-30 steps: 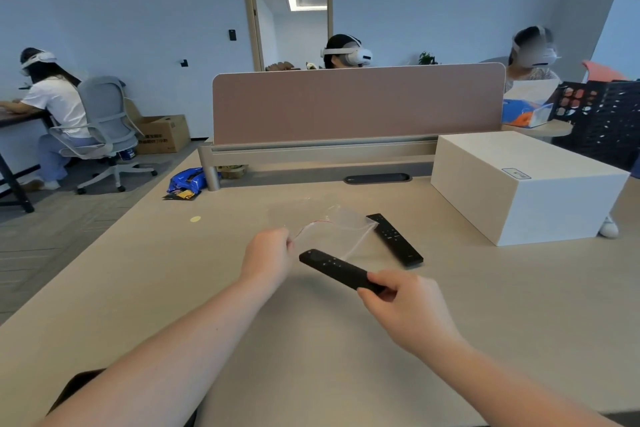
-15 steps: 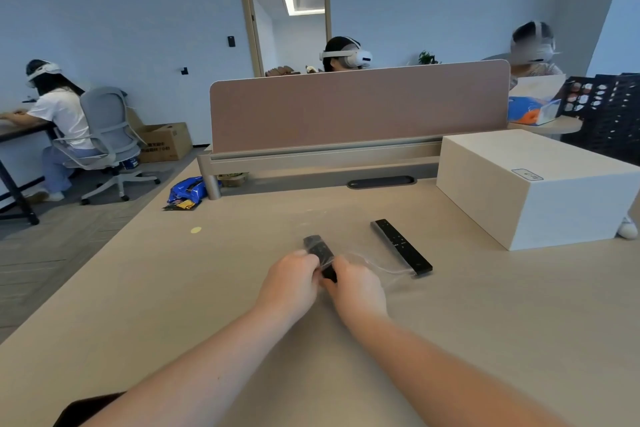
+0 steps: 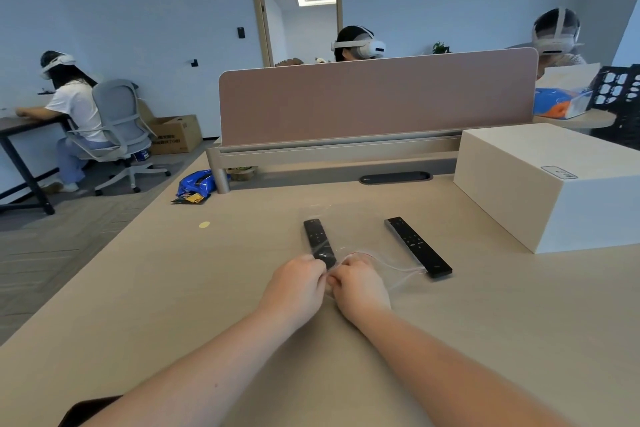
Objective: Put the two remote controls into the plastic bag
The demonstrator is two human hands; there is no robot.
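both hands sit close together on the table [image 3: 173, 288], the left hand [image 3: 298, 282] and right hand [image 3: 360, 284] curled shut, pinching the near edge of the clear plastic bag [image 3: 356, 236]. one remote [image 3: 319, 243] lies inside the bag (seen through the film). the second remote [image 3: 417, 246] rests just beside it, near the white box [image 3: 554, 184].

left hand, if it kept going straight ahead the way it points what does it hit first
Probably the remote in the bag, lying directly beyond the left hand; its fingers already sit at its near end, though contact is unclear.
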